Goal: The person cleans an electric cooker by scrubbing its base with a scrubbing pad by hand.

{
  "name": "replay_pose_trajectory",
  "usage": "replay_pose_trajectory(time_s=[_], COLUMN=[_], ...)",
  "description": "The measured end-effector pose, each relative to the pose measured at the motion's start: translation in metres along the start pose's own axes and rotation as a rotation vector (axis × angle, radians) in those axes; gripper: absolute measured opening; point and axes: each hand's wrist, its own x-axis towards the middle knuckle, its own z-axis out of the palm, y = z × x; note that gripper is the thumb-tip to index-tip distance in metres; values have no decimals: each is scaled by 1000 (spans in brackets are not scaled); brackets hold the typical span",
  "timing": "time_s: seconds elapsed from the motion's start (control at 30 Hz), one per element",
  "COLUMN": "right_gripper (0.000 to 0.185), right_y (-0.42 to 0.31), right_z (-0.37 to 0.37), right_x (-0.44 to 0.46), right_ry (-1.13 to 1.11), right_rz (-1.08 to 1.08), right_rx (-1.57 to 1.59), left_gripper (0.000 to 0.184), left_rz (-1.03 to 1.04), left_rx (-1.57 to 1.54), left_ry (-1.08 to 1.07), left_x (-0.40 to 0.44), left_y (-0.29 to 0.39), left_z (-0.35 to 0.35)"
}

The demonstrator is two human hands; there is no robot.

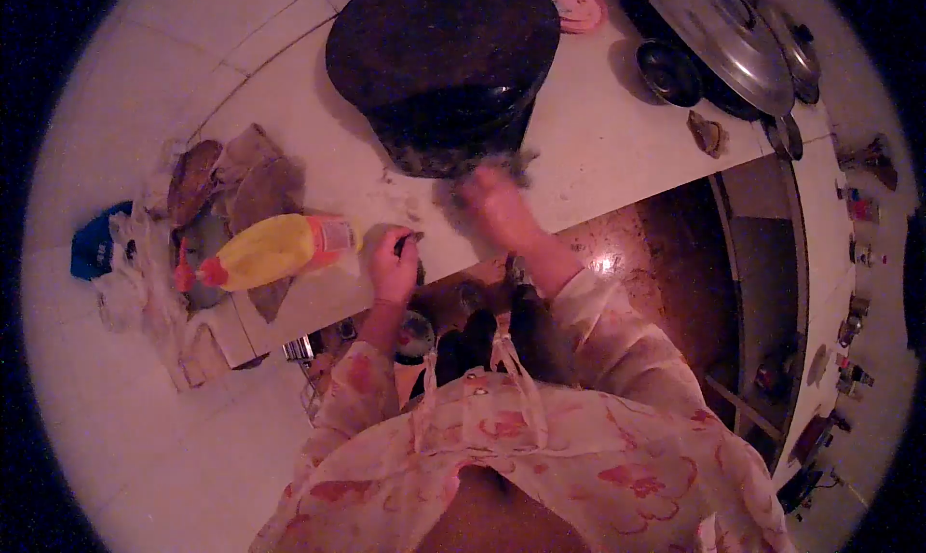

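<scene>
A large blackened pot (453, 66) stands on the pale countertop (598, 157) in front of me. My right hand (494, 206) is at the foot of the pot, blurred, its fingers bunched over a dark grey patch whose kind I cannot make out. Close to the counter's front edge, my left hand (394, 265) is curled closed. A small dark piece shows between its thumb and fingers, too small to name. A yellow squeeze bottle (270, 252) with a red cap lies on its side just left of that hand.
Brown and pale crumpled items (256, 181) and a clear plastic bag (145, 263) lie at the left. At the back right are a metal lid (728, 41), a small black bowl (668, 72) and a pink round item (576, 8). Below the counter is an open shelf space (762, 283).
</scene>
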Motion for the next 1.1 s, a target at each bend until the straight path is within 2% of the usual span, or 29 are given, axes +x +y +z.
replay_pose_trajectory(time_s=[0.07, 0.1, 0.13, 0.17, 0.2, 0.23, 0.3, 0.33, 0.4, 0.47, 0.53, 0.6, 0.67, 0.73, 0.8, 0.83, 0.9, 0.93, 1.0, 1.1], right_gripper=[19, 23, 23, 25, 27, 27, 25, 25, 23, 31, 29, 30, 33, 35, 40, 40, 38, 38, 27, 26], right_y=[-5, -13, -13, -7, 0, 5, 10, 12, 9, 4, -9, -34, -56, -61, -61, -59, -50, -45, -29, 12], right_z=[13, 1, -13, -28, -37, -40, -40, -31, -3, 15, 29, 46, 55, 60, 57, 53, 36, 26, -2, -28], right_x=[-12, -7, 1, 7, 15, 21, 32, 32, 28, 27, 26, 32, 55, 64, 69, 68, 65, 60, 49, 37], right_ry=[-161, 58, 55, 167, 281, 279, 457, 445, 331, 247, -6, 20, 30, 41, -204, -204, -355, -356, -280, -188], right_rz=[-109, 52, 54, 151, 243, 241, 146, 141, -73, -60, -215, -292, -324, -343, -347, -348, -352, -357, -429, -385], right_rx=[99, 243, 249, 307, 356, 353, 20, 26, -389, -357, -103, 44, 51, 53, -194, -202, -211, -218, -240, -269], left_gripper=[14, 14, 15, 15, 15, 15, 15, 14, 13, 15, 16, 16, 17, 17, 17, 16, 15, 15, 14, 13], left_rz=[20, 23, -24, -75, -78, -49, -34, -69, -110, -58, -86, -100, 32, 4, -13, 1, 19, 49, 77, 84], left_rx=[11, 12, -29, -66, -64, -46, -33, -105, -166, -42, -15, -1, 4, -7, -25, -46, -75, -66, -66, -127], left_ry=[4, 5, -28, -66, -68, -59, -39, -62, -79, -47, -54, -52, -13, -26, -45, -36, -17, -7, 8, 24], left_x=[1, 3, 3, -1, -1, 0, 1, 2, -1, 0, -3, 0, 2, -3, -4, -4, -4, -4, -4, -6], left_y=[-8, -5, 1, 3, 2, 1, 2, 5, 10, 17, 8, 5, 12, 5, -4, -10, -12, -6, 5, 5], left_z=[1, 1, -2, -6, -6, -5, -2, 0, -2, -4, -2, 1, 0, -1, 2, 4, 6, 4, 0, 0])
